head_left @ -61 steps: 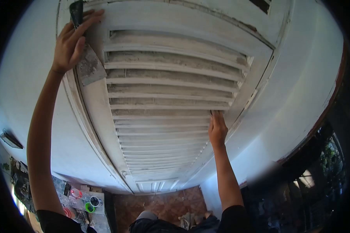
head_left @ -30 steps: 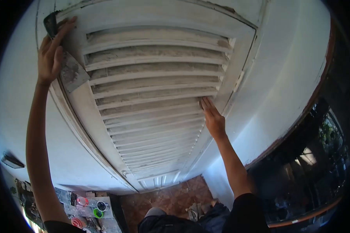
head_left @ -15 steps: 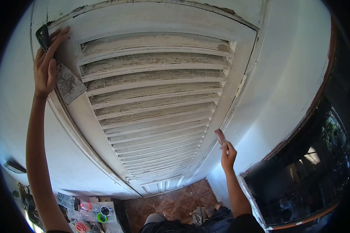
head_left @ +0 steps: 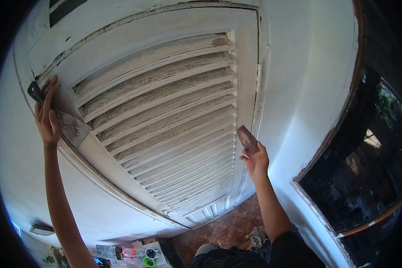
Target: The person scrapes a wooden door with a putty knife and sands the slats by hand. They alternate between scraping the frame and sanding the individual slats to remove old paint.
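My left hand [head_left: 49, 120] is up at the top left corner of a white louvered door [head_left: 91, 142], resting along its edge. It is closed around a putty knife [head_left: 73, 127], whose dark handle sticks out above the fingers. The wide, paint-smeared blade lies to the right of my palm, over the door frame. My right hand [head_left: 257, 161] is raised before the door's right side, gripping a flat reddish-brown piece of sandpaper [head_left: 247, 139] between thumb and fingers. Worn slats [head_left: 165, 87] with peeling, dirty paint run between the two hands.
A glass window [head_left: 357, 174] with a chipped frame is at the right. Low at the left, a table holds a red-capped bottle [head_left: 129, 253], a dark-filled cup [head_left: 152, 253] and a green ring-shaped lid [head_left: 149, 262]. Brown tiles [head_left: 223, 231] cover the floor.
The view has tilted and turned to the right. My right hand has moved up along the door with the sandpaper; my left hand keeps its place at the corner with the putty knife.
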`<state>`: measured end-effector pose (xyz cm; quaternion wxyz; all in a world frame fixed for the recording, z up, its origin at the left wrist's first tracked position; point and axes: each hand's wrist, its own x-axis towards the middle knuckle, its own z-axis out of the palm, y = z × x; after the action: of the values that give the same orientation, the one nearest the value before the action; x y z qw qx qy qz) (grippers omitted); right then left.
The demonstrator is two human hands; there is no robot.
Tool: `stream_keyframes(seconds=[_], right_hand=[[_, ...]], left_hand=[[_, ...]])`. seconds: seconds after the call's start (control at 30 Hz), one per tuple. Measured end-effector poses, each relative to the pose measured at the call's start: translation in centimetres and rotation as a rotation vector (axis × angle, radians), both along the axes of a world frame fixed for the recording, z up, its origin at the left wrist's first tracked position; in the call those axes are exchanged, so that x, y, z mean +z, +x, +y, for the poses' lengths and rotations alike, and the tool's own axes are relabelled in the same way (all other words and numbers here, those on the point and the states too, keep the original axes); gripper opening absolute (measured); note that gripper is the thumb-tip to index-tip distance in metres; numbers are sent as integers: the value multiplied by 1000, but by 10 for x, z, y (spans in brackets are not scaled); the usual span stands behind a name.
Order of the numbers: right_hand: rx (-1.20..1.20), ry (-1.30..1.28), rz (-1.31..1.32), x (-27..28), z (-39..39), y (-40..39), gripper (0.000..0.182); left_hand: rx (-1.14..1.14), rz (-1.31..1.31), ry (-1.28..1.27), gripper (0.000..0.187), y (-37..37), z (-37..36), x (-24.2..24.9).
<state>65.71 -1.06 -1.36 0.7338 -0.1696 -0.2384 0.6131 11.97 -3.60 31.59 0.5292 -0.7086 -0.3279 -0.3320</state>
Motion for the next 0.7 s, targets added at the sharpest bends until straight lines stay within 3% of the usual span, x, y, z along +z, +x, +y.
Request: stream_keyframes(seconds=[0.1, 0.23, 0.3, 0.33, 0.4, 0.43, 0.5, 0.53, 0.6, 0.67, 0.7], right_hand=[[138, 13, 118, 36, -4, -11, 40], [127, 22, 251, 23, 9, -19, 45], [-44, 102, -103, 12, 15, -24, 43], [-42, 100, -100, 15, 13, -25, 43], [-115, 18, -479, 30, 7, -27, 38], [-115, 18, -478, 36, 6, -29, 38], [-413, 172, -916, 47, 8, -32, 39], [-414, 174, -913, 46, 17, -30, 39], [-1022, 546, -1491, 46, 34, -28, 49], [-1015, 566, -1572, 54, 41, -27, 57], [-1069, 558, -1742, 54, 49, -27, 59]], left_hand=[[-1, 4, 4, 66, 1, -1, 0], [4, 2, 10, 64, 3, 0, 0], [7, 3, 8, 63, 4, -1, 0], [5, 1, 6, 63, 4, -1, 0], [16, 4, 13, 63, 3, 0, 0], [24, 6, 21, 63, 3, 0, 0], [12, 9, 17, 63, 4, -1, 0], [1, 12, 12, 63, 5, -1, 1], [2, 12, 16, 63, 5, -1, 1], [4, 10, 16, 64, 5, -1, 1], [9, 10, 21, 64, 5, -1, 0]])
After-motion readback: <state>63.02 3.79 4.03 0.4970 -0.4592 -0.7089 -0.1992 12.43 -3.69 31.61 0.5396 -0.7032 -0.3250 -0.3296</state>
